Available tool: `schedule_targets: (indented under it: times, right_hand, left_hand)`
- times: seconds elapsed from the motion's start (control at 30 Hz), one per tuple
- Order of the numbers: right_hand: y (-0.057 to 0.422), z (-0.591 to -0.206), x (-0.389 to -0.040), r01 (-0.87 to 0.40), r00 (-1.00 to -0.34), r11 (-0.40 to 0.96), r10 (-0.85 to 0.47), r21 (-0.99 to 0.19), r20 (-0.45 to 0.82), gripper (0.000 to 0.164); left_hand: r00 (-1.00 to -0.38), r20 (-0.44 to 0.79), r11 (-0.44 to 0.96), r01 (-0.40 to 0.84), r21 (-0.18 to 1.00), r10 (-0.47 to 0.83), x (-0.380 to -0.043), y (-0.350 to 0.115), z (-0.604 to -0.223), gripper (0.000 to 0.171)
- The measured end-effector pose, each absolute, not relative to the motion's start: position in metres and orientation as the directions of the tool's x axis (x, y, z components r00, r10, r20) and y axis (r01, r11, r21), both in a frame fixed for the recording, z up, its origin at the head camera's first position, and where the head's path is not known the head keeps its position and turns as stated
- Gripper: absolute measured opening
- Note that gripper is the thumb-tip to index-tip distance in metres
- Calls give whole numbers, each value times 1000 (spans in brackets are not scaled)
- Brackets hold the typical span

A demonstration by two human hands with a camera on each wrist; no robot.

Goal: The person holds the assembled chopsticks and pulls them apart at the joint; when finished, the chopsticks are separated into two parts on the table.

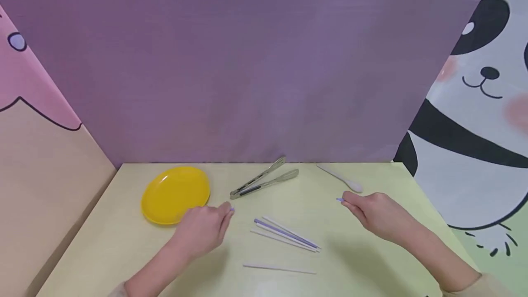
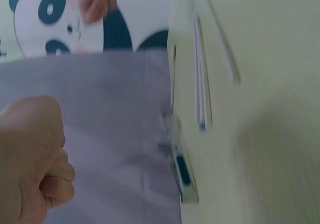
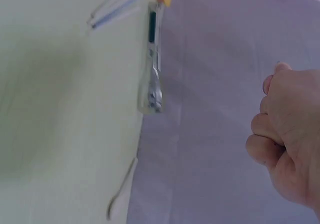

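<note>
Above the table's left half, my left hand (image 1: 202, 230) pinches a small purple tip (image 1: 232, 209), the rest of that thing hidden inside the fingers. On the other side my right hand (image 1: 381, 217) holds another purple end (image 1: 339, 199) between thumb and fingers. The hands are well apart. Between them, several thin white and purple sticks (image 1: 284, 233) lie in a loose bundle on the table. One pale stick (image 1: 279, 268) lies separately closer to the front. Both wrist views show curled fingers, with the left hand (image 2: 30, 159) and right hand (image 3: 295, 134) hiding what they hold.
Behind the left hand sits a yellow plate (image 1: 175, 194). Spread metal tongs (image 1: 264, 178) lie at the back middle of the table (image 1: 103, 242). A pale spoon (image 1: 342, 178) rests behind the right hand. A purple backdrop (image 1: 264, 68) rises along the table's rear edge.
</note>
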State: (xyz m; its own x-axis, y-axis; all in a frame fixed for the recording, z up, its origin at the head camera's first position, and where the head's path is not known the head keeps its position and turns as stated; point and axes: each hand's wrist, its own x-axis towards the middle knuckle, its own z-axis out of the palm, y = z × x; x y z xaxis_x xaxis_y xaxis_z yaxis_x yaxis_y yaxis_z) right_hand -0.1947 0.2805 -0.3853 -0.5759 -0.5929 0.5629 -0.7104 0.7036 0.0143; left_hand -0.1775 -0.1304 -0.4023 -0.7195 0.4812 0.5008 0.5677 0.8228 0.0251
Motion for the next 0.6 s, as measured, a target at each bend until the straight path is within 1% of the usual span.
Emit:
schedule_targets:
  times: [0.07,0.13,0.17,0.27,0.33,0.4,0.47,0.5,0.6]
  right_hand:
    - [286,-384,-195,-746,-585,666,-646,-12,490,40]
    - [290,-385,-196,-754,-589,657,-661,-20,465,38]
    - [293,-386,-195,-749,-588,663,-656,-12,474,38]
    - [306,-390,-192,-719,-590,695,-621,14,516,45]
    - [316,-392,-190,-695,-609,719,-598,15,521,42]
    - [325,-395,-187,-668,-651,744,-574,-15,496,30]
    - [333,-397,-184,-625,-710,779,-534,-60,459,17]
    - [336,-398,-183,-597,-740,798,-509,-82,439,13]
    - [343,-403,-179,-506,-827,848,-425,-156,369,16]
  left_hand:
    - [-673,502,769,639,25,543,-181,-130,-399,31]
    - [-647,524,751,660,20,554,-183,-130,-397,30]
    - [-645,537,757,653,18,544,-183,-133,-396,30]
    - [-660,560,781,623,35,501,-185,-144,-396,33]
    - [-671,564,784,617,65,481,-187,-154,-398,36]
    - [-674,570,778,622,94,470,-189,-164,-402,32]
    - [-676,570,766,631,120,467,-189,-172,-406,26]
    - [-676,567,761,636,128,470,-190,-176,-408,22]
    - [-700,526,745,644,174,483,-190,-183,-416,14]
